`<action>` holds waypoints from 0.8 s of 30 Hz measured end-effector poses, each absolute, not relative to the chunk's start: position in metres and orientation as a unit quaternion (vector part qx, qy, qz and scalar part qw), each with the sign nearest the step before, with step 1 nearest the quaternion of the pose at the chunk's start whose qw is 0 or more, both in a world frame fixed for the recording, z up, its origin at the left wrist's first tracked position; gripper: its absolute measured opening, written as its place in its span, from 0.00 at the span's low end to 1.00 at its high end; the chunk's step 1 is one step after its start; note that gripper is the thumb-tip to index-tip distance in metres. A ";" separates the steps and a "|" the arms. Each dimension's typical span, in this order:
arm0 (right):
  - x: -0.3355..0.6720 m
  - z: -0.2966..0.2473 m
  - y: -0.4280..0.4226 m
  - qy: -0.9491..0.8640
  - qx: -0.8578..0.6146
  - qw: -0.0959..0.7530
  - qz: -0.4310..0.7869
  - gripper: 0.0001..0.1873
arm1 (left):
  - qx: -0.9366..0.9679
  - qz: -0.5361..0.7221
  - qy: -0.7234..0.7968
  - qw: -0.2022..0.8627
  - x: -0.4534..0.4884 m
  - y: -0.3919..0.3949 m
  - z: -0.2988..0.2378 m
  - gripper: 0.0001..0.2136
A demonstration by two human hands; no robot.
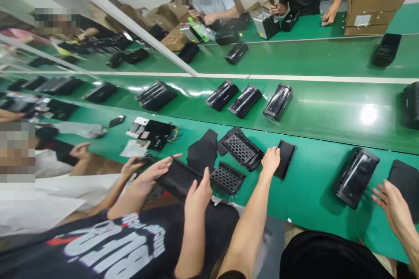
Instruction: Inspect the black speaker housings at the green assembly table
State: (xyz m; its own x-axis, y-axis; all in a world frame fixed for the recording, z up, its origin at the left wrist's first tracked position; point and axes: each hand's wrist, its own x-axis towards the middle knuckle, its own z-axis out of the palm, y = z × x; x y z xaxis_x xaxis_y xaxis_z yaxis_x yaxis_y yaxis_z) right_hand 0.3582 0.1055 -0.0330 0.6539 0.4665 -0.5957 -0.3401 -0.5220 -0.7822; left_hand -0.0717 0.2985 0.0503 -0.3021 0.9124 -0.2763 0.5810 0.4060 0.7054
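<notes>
the left hand [271, 160] rests on a flat black panel [285, 158] on the green table [310, 192], fingers curled over its near edge; its long axis runs away from the person. the right hand [394, 207] hovers open, empty, just beside a black speaker housing [356, 177] lying tilted. a co-worker's shirt [114, 244] shows white letters, not clearly readable.

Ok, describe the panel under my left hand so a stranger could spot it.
On the near green bench, beside the stack of perforated grilles, the left hand rests on a flat black panel. Unlike the grilles, its face is plain, without holes.
</notes>
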 end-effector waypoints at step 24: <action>0.294 0.062 0.162 -0.242 -0.590 0.478 0.603 0.35 | 0.397 0.249 0.421 0.777 0.105 0.244 0.044 0.29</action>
State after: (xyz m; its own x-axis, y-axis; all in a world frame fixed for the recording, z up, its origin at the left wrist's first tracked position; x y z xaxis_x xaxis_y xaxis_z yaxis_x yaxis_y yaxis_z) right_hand 0.2944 0.1616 0.0621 0.1550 0.8627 -0.4815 -0.2923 -0.4255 -0.8565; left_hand 0.1054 0.2439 0.0438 0.5222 0.7205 -0.4563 -0.0525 0.5612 0.8260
